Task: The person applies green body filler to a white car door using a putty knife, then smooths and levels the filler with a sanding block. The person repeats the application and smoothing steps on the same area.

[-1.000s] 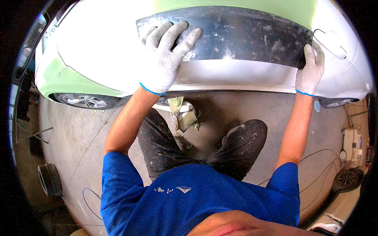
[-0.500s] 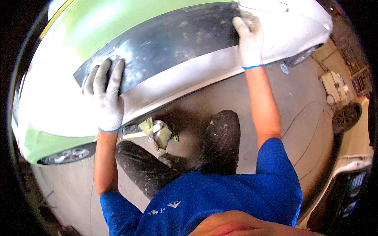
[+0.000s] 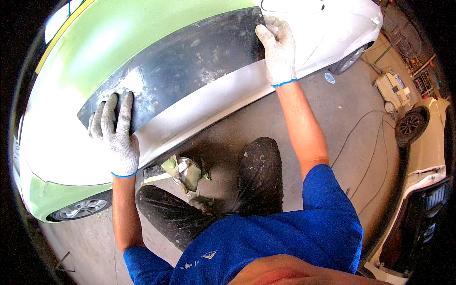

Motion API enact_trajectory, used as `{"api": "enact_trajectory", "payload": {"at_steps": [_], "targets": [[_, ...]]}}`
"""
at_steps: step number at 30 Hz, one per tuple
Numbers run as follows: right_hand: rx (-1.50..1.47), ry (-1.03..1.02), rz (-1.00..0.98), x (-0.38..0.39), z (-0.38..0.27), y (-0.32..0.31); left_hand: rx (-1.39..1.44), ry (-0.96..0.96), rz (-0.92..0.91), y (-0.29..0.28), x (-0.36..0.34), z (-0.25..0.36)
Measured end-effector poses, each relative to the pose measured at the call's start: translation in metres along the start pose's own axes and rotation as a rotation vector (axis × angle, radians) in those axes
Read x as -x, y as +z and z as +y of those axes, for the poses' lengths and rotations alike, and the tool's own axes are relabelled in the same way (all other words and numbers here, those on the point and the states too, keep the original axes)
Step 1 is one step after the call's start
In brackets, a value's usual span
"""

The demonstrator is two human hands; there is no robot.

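A long dark sheet [image 3: 190,52], smeared with pale dust, lies bent along the side of a white and light green car [image 3: 52,118]. My left hand [image 3: 114,130], in a whitish knit glove with grey fingers, has its fingers spread flat over the sheet's left end; its thumb is hidden. At the other end, my right hand [image 3: 280,47], gloved alike, grips the sheet's right edge with the thumb on the near face. The other fingers are curled and partly out of sight. Below the sheet runs a bare silvery-white strip of the car body [image 3: 204,97].
Beside my left knee on the floor sits a round metal container [image 3: 190,166] with green-smeared pieces. Cables [image 3: 375,156] trail across the floor to a wheeled pale machine [image 3: 392,90]. Another car [image 3: 425,156] with a dark wheel stands at the right.
The whole view has shifted, so more of the wheels shows. Both hands and the sheet appear farther left, and slightly lower against the car. The hold on the sheet looks the same.
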State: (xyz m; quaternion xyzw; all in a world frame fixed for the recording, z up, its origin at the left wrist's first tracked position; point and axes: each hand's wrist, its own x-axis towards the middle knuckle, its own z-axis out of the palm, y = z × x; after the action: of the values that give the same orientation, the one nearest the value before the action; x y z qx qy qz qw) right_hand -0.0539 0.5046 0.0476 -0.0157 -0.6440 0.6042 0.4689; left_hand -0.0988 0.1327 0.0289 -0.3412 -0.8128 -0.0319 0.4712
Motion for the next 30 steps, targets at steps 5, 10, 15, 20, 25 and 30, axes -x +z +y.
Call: {"api": "enact_trajectory", "payload": {"at_steps": [5, 10, 15, 20, 25, 30], "targets": [[-0.033, -0.039, -0.001, -0.0020, 0.0069, 0.0008, 0.018, 0.002, 0.016, 0.0011, -0.0002, -0.0011], [0.015, -0.049, 0.001, -0.0022, 0.0100, -0.0004, 0.005, 0.006, 0.021, 0.0005, -0.0015, -0.0008], [-0.021, -0.037, 0.018, -0.0006, 0.0058, 0.0015, 0.013, 0.012, 0.025, 0.0010, -0.0022, -0.0009], [0.054, -0.059, 0.060, 0.0033, 0.0049, 0.0010, 0.014, 0.005, -0.004, -0.0022, -0.0034, 0.0012], [0.033, -0.094, 0.025, -0.0001, 0.0105, -0.0006, 0.025, 0.007, 0.030, 0.0016, -0.0022, 0.0000], [0.047, -0.069, 0.028, -0.0005, 0.0094, 0.0001, 0.012, 0.019, 0.032, 0.0002, -0.0044, -0.0003]]}}
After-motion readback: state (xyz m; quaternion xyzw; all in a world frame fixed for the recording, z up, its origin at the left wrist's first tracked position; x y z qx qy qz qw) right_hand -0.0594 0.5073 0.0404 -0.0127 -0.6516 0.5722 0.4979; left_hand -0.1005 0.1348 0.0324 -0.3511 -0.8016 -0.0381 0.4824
